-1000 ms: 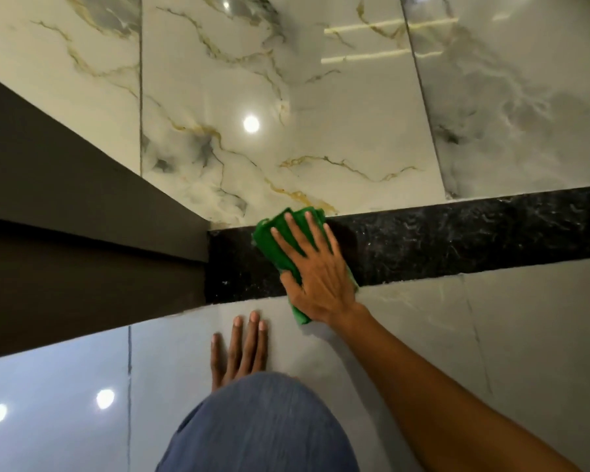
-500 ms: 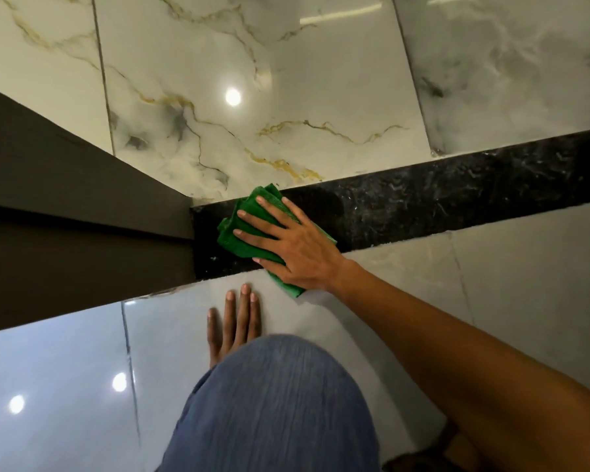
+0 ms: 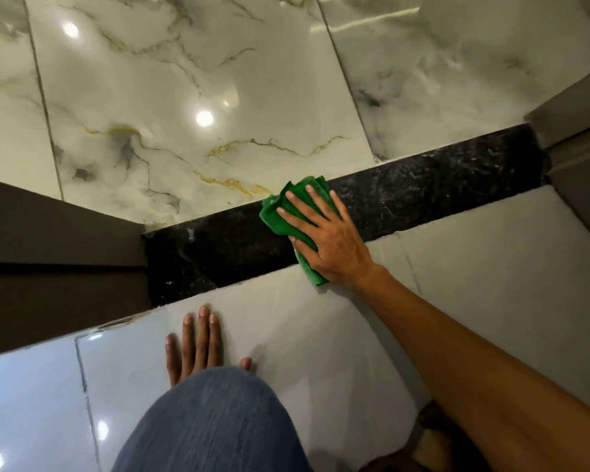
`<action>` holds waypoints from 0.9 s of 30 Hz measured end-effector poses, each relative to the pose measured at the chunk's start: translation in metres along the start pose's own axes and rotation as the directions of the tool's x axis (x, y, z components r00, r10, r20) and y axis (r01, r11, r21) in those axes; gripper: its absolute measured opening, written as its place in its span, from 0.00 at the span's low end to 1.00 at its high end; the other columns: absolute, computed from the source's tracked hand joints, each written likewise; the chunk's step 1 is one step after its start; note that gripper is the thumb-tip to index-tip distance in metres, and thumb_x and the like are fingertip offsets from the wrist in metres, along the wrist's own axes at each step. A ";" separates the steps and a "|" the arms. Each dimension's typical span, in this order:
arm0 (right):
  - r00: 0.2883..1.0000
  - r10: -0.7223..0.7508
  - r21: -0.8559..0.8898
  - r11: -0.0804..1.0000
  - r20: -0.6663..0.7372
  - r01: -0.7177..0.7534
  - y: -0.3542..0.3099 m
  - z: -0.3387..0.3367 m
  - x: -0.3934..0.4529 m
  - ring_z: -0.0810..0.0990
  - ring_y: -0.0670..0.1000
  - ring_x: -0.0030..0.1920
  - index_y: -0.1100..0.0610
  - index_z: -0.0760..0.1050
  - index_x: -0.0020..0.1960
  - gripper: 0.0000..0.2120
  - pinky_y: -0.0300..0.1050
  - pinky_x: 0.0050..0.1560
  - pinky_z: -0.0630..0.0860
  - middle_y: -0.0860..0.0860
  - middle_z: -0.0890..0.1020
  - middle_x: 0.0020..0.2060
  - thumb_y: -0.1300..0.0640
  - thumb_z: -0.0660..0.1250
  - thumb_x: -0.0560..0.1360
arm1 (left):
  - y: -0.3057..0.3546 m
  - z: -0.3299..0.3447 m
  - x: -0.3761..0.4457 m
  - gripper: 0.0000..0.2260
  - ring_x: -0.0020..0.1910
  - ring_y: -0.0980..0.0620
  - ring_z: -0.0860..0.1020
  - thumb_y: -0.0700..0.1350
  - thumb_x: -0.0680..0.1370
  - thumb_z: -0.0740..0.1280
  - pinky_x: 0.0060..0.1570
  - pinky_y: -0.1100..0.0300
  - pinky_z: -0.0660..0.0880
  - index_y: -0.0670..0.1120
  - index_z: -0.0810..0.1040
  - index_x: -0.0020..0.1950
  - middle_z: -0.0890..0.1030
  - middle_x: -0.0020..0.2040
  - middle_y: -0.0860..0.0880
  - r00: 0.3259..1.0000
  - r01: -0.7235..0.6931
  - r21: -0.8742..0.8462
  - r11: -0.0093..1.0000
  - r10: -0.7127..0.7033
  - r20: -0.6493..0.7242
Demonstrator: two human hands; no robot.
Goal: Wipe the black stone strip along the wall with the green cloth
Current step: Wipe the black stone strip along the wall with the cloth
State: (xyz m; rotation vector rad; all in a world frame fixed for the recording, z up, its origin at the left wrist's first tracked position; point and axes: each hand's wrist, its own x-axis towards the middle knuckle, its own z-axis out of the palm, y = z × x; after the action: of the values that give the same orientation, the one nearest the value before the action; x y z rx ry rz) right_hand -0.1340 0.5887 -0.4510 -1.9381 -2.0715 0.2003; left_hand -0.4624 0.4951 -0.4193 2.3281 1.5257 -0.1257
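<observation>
The black stone strip runs from lower left to upper right between two glossy tiled surfaces. My right hand lies flat with spread fingers on the folded green cloth, pressing it onto the strip near its middle. The cloth's lower end hangs over onto the grey tile. My left hand rests flat on the grey tile below the strip, fingers apart, holding nothing; its palm is hidden behind my knee.
Dark brown door frames close off the strip at the left and at the right. Veined white marble tiles lie beyond the strip. My knee in blue denim fills the lower middle.
My right hand has slid the green cloth to the right along the strip, away from the left frame. The view has shifted, so the right frame now shows. My left hand stays planted.
</observation>
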 end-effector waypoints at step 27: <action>0.560 0.798 -0.009 0.573 -0.223 -0.820 0.248 -0.099 -0.051 0.53 0.58 0.90 0.45 0.60 0.88 0.28 0.62 0.90 0.49 0.50 0.59 0.89 0.41 0.52 0.89 | -0.016 0.006 0.046 0.50 0.93 0.45 0.44 0.80 0.79 0.47 0.78 0.23 0.61 0.50 0.46 0.93 0.46 0.94 0.48 0.962 -0.274 0.239 0.932 0.270 0.050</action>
State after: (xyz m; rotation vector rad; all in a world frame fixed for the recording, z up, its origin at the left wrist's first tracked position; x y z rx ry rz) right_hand 0.1346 0.5480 -0.4379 -2.7276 -0.9148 0.0679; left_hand -0.4570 0.5386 -0.4406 2.6990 1.2213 -0.2752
